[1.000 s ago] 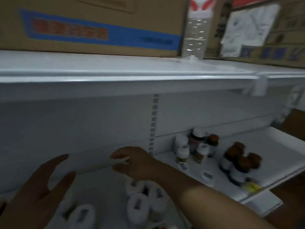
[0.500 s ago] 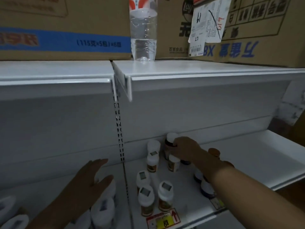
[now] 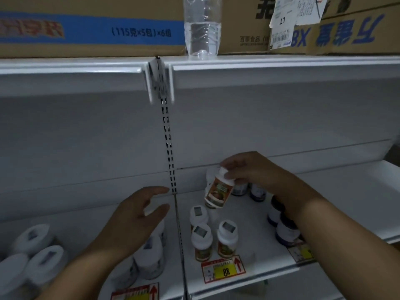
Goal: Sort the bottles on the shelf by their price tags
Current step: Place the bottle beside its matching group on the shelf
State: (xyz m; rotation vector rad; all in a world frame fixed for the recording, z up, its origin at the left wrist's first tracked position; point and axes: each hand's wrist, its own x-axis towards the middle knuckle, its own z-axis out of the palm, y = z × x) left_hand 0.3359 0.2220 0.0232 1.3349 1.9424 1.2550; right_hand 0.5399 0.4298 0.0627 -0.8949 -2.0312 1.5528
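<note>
Right hand [image 3: 249,169] pinches orange-label bottle [image 3: 217,191] by cap, tilted above 88 tag [image 3: 224,271]; left hand [image 3: 134,219] spread. Likely light, slick: grip your bottle's body.

Two bare forearms, no sleeves, left hand [image 3: 134,215], right hand [image 3: 249,167]

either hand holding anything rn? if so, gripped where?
Right hand holds an orange-label bottle by its white cap, lifted and tilted above the shelf. Left hand is open, holding nothing.
</note>
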